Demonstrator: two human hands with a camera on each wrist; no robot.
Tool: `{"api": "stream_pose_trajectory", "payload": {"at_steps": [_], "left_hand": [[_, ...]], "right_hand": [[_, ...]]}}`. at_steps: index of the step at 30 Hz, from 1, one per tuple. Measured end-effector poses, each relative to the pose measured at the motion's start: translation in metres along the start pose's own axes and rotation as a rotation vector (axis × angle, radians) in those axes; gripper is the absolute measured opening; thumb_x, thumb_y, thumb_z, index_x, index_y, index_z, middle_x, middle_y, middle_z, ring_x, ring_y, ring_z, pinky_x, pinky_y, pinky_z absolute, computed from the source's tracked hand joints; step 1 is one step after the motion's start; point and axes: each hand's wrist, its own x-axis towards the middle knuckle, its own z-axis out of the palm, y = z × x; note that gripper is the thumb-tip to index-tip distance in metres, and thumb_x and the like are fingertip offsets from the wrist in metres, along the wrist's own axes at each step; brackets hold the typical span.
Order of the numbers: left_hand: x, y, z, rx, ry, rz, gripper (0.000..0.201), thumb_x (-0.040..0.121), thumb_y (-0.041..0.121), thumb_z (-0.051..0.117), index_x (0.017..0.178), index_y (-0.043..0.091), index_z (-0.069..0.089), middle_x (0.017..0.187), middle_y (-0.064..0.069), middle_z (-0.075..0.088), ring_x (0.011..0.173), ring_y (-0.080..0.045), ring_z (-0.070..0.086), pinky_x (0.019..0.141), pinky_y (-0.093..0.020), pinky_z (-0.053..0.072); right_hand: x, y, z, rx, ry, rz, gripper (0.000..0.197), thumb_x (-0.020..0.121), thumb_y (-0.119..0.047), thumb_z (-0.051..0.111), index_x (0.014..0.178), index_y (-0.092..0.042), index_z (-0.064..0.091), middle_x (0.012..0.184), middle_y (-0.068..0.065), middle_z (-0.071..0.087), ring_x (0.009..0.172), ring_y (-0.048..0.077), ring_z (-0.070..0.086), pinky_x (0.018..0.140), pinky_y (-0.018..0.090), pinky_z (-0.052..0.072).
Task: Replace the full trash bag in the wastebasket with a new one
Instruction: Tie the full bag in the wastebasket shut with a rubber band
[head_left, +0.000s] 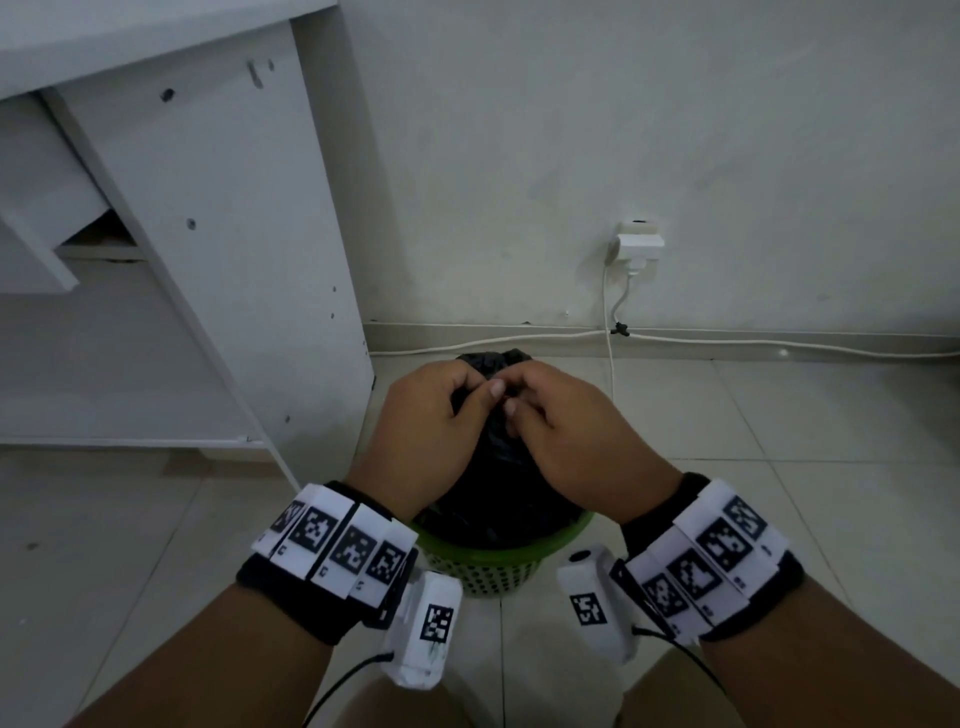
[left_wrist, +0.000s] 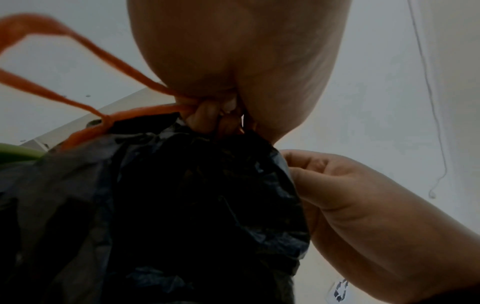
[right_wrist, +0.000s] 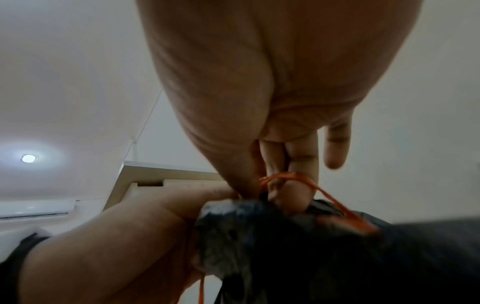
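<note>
If the orange drawstring (left_wrist: 85, 107) slips out of my fingers while I work the knot, the neck of the black trash bag (head_left: 493, 483) would fall slack and open again, and whatever is inside could spill when I lift it. The string looks thin and the plastic slick, so pulling too hard on one side could also tear the hem it runs through. Lifting before the knot is snug carries the same risk.

My left hand (head_left: 421, 421) has its grip closed, fingers curled tight around the gathered neck of the bag with the drawstring pinched among them. My right hand (head_left: 566, 431) is closed too, pinching a loop of the same string at the fingertips (right_wrist: 293, 195); the little finger sticks out free. Exactly how the string crosses between my two hands I cannot make out, as the wrist views are dim and blurred.

The bag sits directly under both hands, still standing in the green wastebasket (head_left: 493, 566) on the tiled floor (head_left: 779, 467), its bunched top touching my fingers. The basket stands beside the white desk (head_left: 223, 234) and near the wall.
</note>
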Motion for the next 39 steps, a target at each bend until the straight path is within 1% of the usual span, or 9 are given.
{"api": "stream_pose_trajectory", "payload": {"at_steps": [2, 4, 8, 12, 19, 24, 31, 36, 39], "left_hand": [[0.0, -0.003, 0.001, 0.017, 0.015, 0.014, 0.023, 0.096, 0.033, 0.062, 0.08, 0.018, 0.069, 0.073, 0.008, 0.064, 0.07, -0.004, 0.058, 0.059, -0.013, 0.039], [0.001, -0.005, 0.001, 0.067, 0.019, 0.06, 0.025, 0.096, 0.036, 0.06, 0.08, 0.017, 0.068, 0.075, 0.006, 0.062, 0.07, -0.005, 0.055, 0.061, -0.01, 0.037], [0.002, -0.008, -0.004, 0.164, -0.032, 0.179, 0.04, 0.093, 0.052, 0.042, 0.072, 0.022, 0.059, 0.069, 0.008, 0.054, 0.063, -0.007, 0.047, 0.059, -0.017, 0.034], [0.008, -0.023, -0.018, 0.186, -0.069, 0.111, 0.05, 0.086, 0.067, 0.045, 0.06, 0.026, 0.054, 0.056, 0.007, 0.054, 0.055, -0.008, 0.055, 0.053, -0.031, 0.044], [0.01, -0.063, -0.036, 0.135, -0.282, 0.156, 0.05, 0.079, 0.067, 0.057, 0.052, 0.026, 0.049, 0.047, 0.006, 0.051, 0.045, -0.006, 0.048, 0.047, -0.018, 0.034], [0.007, -0.074, -0.034, 0.22, -0.304, 0.204, 0.046, 0.084, 0.064, 0.052, 0.053, 0.032, 0.04, 0.049, 0.008, 0.047, 0.048, -0.01, 0.048, 0.049, -0.022, 0.036], [0.003, -0.069, -0.038, 0.154, -0.257, 0.158, 0.022, 0.093, 0.041, 0.046, 0.081, 0.027, 0.059, 0.081, 0.008, 0.053, 0.077, -0.01, 0.051, 0.068, -0.031, 0.038], [-0.003, -0.053, -0.045, 0.492, 0.014, 0.348, 0.029, 0.09, 0.04, 0.052, 0.087, 0.025, 0.076, 0.083, 0.002, 0.054, 0.08, -0.023, 0.05, 0.069, -0.032, 0.03], [-0.011, -0.043, -0.039, 0.491, 0.007, 0.384, 0.033, 0.096, 0.033, 0.048, 0.087, 0.017, 0.075, 0.07, -0.001, 0.05, 0.059, -0.024, 0.051, 0.053, -0.027, 0.032]], "right_hand": [[0.001, 0.001, 0.005, 0.165, 0.019, 0.079, 0.02, 0.1, -0.017, 0.048, 0.114, -0.018, 0.063, 0.084, -0.013, 0.064, 0.078, -0.001, 0.059, 0.072, 0.019, 0.047], [0.002, -0.001, 0.008, 0.266, 0.083, 0.136, 0.018, 0.1, -0.023, 0.049, 0.108, -0.02, 0.065, 0.09, -0.008, 0.07, 0.085, 0.005, 0.065, 0.079, 0.031, 0.054], [0.003, -0.001, 0.003, -0.013, 0.193, 0.027, 0.041, 0.097, -0.047, 0.05, 0.071, -0.017, 0.06, 0.062, -0.003, 0.058, 0.062, 0.009, 0.057, 0.06, 0.029, 0.044], [0.003, 0.015, -0.011, -0.158, 0.088, -0.013, 0.056, 0.093, -0.05, 0.056, 0.052, -0.018, 0.036, 0.047, -0.003, 0.035, 0.047, 0.012, 0.039, 0.049, 0.02, 0.029], [-0.014, 0.058, -0.013, 0.013, -0.13, 0.078, 0.05, 0.094, -0.036, 0.061, 0.054, -0.016, 0.039, 0.051, -0.005, 0.034, 0.047, 0.006, 0.033, 0.048, 0.021, 0.025], [-0.014, 0.069, -0.015, 0.014, -0.178, 0.095, 0.052, 0.095, -0.032, 0.063, 0.052, -0.02, 0.036, 0.049, -0.009, 0.031, 0.044, 0.005, 0.032, 0.046, 0.017, 0.024], [-0.018, 0.074, -0.022, 0.174, -0.179, 0.161, 0.032, 0.104, -0.017, 0.042, 0.074, -0.02, 0.052, 0.07, -0.01, 0.05, 0.066, 0.005, 0.046, 0.066, 0.027, 0.036], [-0.012, 0.077, -0.026, -0.5, 0.201, -0.078, 0.025, 0.092, -0.04, 0.048, 0.088, -0.03, 0.071, 0.082, -0.006, 0.05, 0.082, 0.02, 0.052, 0.069, 0.035, 0.037], [-0.005, 0.059, -0.025, -0.468, 0.373, 0.008, 0.018, 0.095, -0.025, 0.058, 0.093, -0.02, 0.075, 0.077, -0.001, 0.06, 0.075, 0.025, 0.06, 0.066, 0.028, 0.038]]}}
